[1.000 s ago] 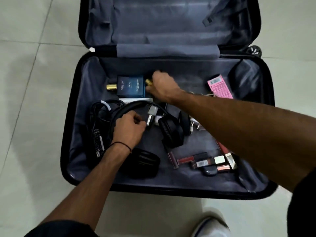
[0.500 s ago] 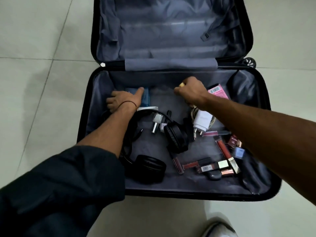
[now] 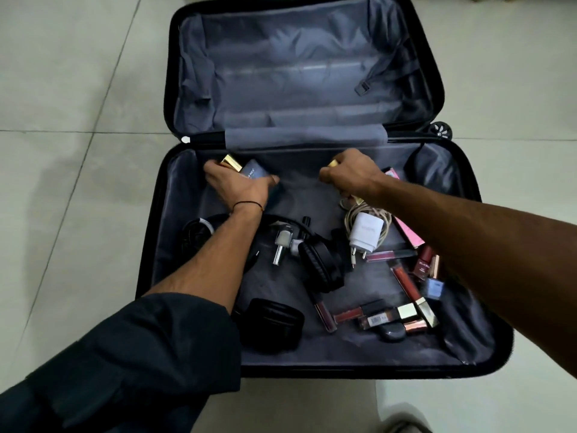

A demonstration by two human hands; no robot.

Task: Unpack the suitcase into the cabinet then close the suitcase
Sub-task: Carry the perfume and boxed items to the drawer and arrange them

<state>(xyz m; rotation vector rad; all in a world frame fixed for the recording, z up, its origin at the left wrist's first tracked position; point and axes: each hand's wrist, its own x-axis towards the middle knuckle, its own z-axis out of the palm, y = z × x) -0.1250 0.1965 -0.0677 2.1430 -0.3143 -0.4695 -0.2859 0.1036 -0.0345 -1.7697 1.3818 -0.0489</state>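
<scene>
Suitcase (image 3: 165,270): open on floor.
Left hand (image 3: 240,190): grip round blue perfume bottle (image 3: 254,174).
Right hand (image 3: 351,178): grip closed on gold-capped item (image 3: 333,164).
Remaining: headphones (image 3: 321,267), charger (image 3: 365,232), lipsticks (image 3: 406,282) inside; lid unclosed.

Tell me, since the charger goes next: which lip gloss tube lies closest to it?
The dark magenta tube beside the white charger's prongs; the other tubes lie farther toward the camera.

Left hand (image 3: 237,185): moved from headphones (image 3: 321,264) onto blue perfume bottle (image 3: 254,173), now gripped and tilted; right hand (image 3: 349,176), holding gold-capped item (image 3: 332,163), shifted rightward.
</scene>
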